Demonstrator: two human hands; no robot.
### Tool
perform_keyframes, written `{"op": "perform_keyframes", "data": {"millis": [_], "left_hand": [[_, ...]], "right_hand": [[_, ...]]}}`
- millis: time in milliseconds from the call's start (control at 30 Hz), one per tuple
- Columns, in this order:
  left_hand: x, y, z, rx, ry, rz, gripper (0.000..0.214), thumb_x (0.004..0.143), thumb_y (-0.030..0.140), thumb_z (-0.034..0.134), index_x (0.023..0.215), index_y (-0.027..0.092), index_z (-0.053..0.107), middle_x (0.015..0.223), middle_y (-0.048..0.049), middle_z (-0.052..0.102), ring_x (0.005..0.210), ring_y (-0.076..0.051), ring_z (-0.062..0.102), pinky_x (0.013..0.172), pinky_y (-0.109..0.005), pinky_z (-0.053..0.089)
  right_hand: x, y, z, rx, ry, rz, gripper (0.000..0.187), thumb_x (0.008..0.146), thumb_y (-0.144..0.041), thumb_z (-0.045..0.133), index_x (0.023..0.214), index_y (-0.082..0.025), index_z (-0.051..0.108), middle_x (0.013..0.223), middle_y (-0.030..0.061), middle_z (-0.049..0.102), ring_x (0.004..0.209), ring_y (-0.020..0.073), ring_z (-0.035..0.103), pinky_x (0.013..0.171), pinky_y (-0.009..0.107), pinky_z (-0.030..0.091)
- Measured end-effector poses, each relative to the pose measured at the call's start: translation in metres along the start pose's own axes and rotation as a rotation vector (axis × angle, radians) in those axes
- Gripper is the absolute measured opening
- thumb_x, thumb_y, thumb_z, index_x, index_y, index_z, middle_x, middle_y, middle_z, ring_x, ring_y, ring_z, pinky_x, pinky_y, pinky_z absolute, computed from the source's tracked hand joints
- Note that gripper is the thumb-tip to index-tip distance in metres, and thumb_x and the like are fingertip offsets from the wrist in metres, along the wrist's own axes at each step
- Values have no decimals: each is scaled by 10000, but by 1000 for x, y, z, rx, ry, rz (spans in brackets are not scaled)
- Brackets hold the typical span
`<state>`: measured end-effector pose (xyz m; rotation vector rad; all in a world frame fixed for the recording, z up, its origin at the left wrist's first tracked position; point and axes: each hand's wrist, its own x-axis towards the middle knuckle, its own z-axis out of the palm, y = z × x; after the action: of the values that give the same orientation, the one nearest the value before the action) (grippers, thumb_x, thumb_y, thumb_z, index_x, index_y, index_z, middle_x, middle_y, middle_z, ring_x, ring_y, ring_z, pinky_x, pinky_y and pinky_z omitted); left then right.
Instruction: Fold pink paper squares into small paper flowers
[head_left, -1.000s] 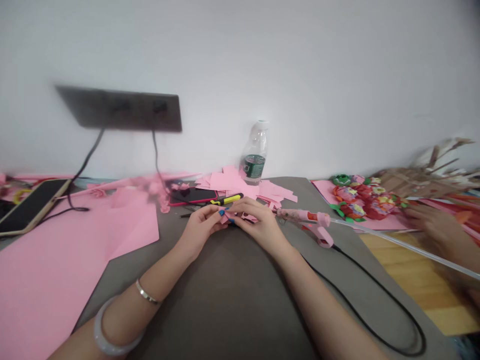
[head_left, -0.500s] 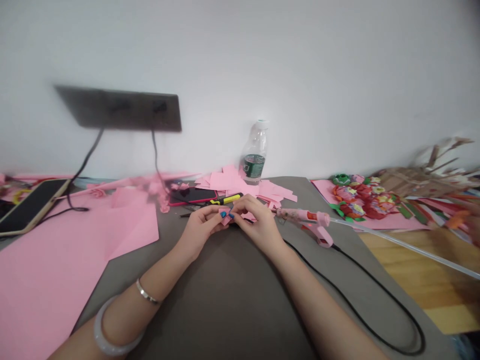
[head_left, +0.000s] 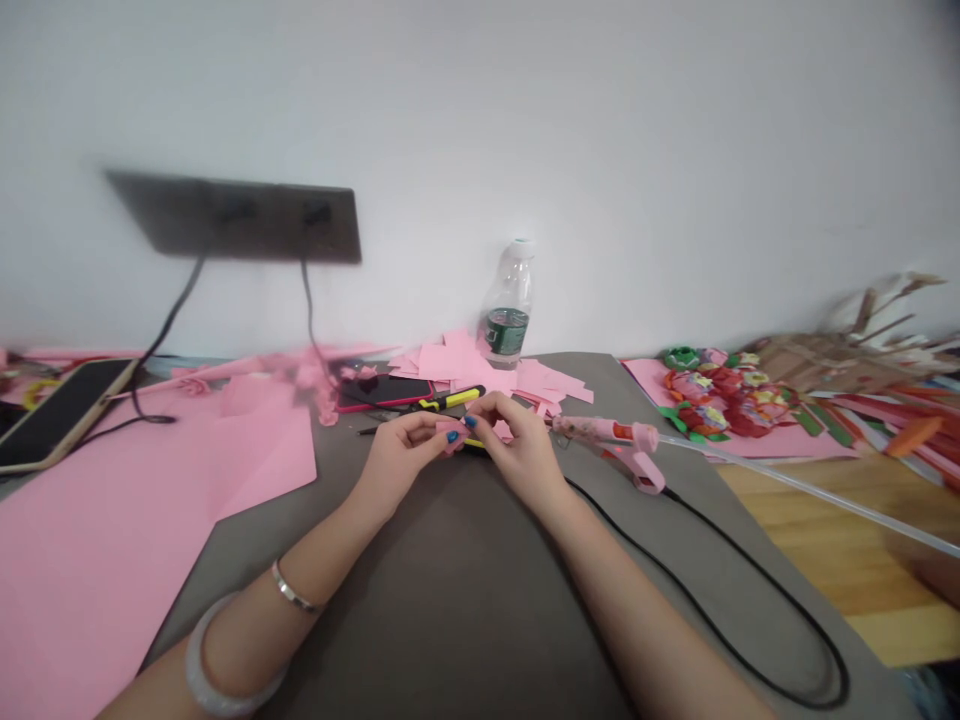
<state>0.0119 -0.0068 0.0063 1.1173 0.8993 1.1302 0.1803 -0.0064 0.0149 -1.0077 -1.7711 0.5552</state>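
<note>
My left hand (head_left: 401, 465) and my right hand (head_left: 521, 450) meet at the middle of the grey mat (head_left: 450, 590). Their fingertips pinch a small folded piece of pink paper (head_left: 453, 434). The fingers hide most of it. A pink hot glue gun (head_left: 626, 443) lies just right of my right hand, its black cord (head_left: 720, 570) looping toward me. Behind my hands lie a yellow-and-black utility knife (head_left: 452, 398) and a pile of pink paper scraps (head_left: 457, 362).
A large pink paper sheet (head_left: 112, 530) covers the left side, with a phone (head_left: 60, 415) on it. A second phone (head_left: 382, 392), a plastic water bottle (head_left: 508, 305) and colourful paper flowers (head_left: 720, 405) stand along the wall. Wooden floor (head_left: 810, 530) shows at right.
My fingers have shifted their hold on the pink paper, with my right fingertips now higher on it. A co-worker's hand at the right edge has withdrawn from beside the paper flowers.
</note>
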Motion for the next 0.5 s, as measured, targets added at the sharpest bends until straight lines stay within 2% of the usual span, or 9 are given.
{"op": "perform_keyframes", "data": {"millis": [200,500], "left_hand": [[2,-4,-3,-54,25,-9,214,705,301,805,865,161,785,775,-43,758,726,-144,670,743,-257,540],[1,-2,-4,0,25,26,197,705,309,798,841,166,790,716,-42,746,688,-153,663,700,-265,528]], "right_hand": [[1,0,0,68,-62,51,85,877,-273,617,872,-188,616,788,30,635,675,150,559,629,279,437],[2,8,2,299,-88,224,235,816,-408,694,749,-193,629,710,29,693,640,158,620,571,275,448]]}}
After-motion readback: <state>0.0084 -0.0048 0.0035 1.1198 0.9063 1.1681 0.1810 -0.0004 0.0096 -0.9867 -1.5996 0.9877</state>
